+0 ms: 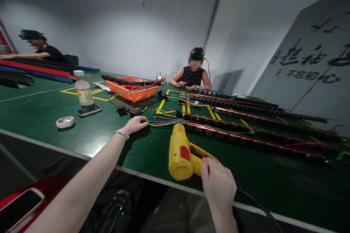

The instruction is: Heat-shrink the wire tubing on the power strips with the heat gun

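Observation:
My right hand (218, 178) is wrapped round the handle of a yellow heat gun (179, 154) with a red label on its side. The gun's nozzle points away from me, close to the wires near the end of a long copper-coloured bar (218, 134). Several coloured wires (162, 122) come out of that bar's left end. My left hand (136, 124) pinches the tips of these wires, just above the green table. Its fingertips cover the wire ends. Left of the heat gun, black connectors (128, 111) lie beyond my left hand.
More long bars (246, 114) with wires lie across the green table (109, 142). An orange basket (133, 95) holds similar parts. A bottle (83, 89), a phone (89, 110) and a white oval object (65, 122) stand at left. Two people sit beyond. A black cable (257, 202) trails at right.

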`<state>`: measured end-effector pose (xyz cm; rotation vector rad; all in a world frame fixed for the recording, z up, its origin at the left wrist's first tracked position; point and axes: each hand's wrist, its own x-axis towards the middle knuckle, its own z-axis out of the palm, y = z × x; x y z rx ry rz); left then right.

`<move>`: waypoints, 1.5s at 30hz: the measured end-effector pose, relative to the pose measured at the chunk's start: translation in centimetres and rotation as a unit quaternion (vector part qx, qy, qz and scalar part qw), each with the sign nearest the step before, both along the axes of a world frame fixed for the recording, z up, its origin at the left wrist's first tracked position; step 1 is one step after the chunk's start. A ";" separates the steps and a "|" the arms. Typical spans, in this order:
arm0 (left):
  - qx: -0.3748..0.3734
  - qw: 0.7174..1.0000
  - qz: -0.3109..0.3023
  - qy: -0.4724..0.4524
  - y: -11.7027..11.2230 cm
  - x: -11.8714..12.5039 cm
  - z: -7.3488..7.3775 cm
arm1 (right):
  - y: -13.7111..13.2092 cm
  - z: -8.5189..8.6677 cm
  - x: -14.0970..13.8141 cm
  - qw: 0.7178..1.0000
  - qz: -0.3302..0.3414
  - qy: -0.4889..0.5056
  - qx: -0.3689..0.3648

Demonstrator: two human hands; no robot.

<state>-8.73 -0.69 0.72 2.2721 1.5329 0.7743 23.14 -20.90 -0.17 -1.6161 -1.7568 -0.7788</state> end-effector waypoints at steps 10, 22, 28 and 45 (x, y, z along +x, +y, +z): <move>0.017 0.999 0.029 0.034 -0.2 0.5 0.1 | -0.2 0.2 0.1 1.000 -0.027 -0.010 0.006; 0.015 0.996 0.060 0.064 -0.2 0.7 0.1 | -1.3 0.1 -2.8 0.999 -0.006 0.030 -0.011; 0.014 0.994 0.082 0.077 -0.3 0.9 0.3 | -1.5 0.0 -5.3 0.998 0.036 0.048 -0.011; 0.004 0.985 0.114 0.132 -0.9 1.7 0.8 | -1.0 -0.6 -9.0 0.989 0.107 0.095 -0.025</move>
